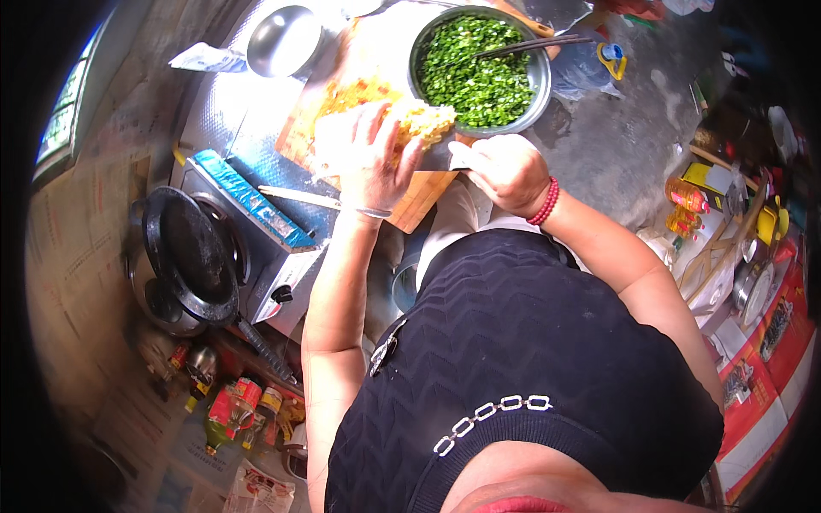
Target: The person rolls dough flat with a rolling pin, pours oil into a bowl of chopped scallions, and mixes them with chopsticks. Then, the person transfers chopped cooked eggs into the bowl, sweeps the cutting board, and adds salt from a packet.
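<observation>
My right hand (510, 172) grips the handle of a kitchen knife (441, 156), whose broad grey blade lies low over a wooden cutting board (423, 200). Chopped yellow food (426, 120), perhaps egg, is heaped by the blade, with more bits spread across the board. My left hand (372, 151) lies over the heap and blade with its fingers apart; glare hides what its palm touches. Just beyond my right hand stands a metal bowl (545, 83) full of chopped green leaves (478, 77). Dark chopsticks (532, 46) rest across the bowl.
An empty-looking metal pot (284, 42) stands on the bright metal worktop (218, 118). To the left is a stove (282, 269) with a black frying pan (192, 256); light wooden sticks (298, 195) lie nearby. Oil bottles (686, 195) and red cartons (757, 378) are at right.
</observation>
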Tool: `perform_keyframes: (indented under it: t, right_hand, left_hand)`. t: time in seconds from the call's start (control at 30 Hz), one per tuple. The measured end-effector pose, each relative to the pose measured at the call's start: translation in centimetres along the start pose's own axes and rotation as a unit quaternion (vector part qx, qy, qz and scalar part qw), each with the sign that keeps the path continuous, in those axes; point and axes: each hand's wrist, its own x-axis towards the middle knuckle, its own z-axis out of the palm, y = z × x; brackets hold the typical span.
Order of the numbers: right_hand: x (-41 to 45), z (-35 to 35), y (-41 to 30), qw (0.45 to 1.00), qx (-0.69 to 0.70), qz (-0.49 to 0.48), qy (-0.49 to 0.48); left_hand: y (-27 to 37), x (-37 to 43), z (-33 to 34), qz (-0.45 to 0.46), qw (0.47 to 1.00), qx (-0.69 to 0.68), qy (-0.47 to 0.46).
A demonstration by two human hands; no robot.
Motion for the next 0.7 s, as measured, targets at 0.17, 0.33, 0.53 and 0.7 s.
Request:
perform_keyframes:
  t: [0.17,0.33,0.53,0.7]
  right_hand:
    - [-1.6,-2.0,2.6,0.991,0.056,0.124,0.013]
    - [-3.3,-3.5,5.1,0.970,0.132,0.200,0.049]
    - [-4.3,-5.9,7.1,0.972,0.146,0.179,0.049]
    - [-4.9,-7.2,9.0,0.990,0.090,0.101,0.042]
  left_hand:
    - [1.6,6.1,2.1,0.075,0.991,-0.083,-0.068]
    - [2.7,11.1,2.3,0.168,0.970,-0.158,0.080]
    - [4.8,10.0,-1.5,0.118,0.958,-0.237,-0.106]
    - [7.5,9.0,-1.4,0.193,0.897,-0.206,-0.340]
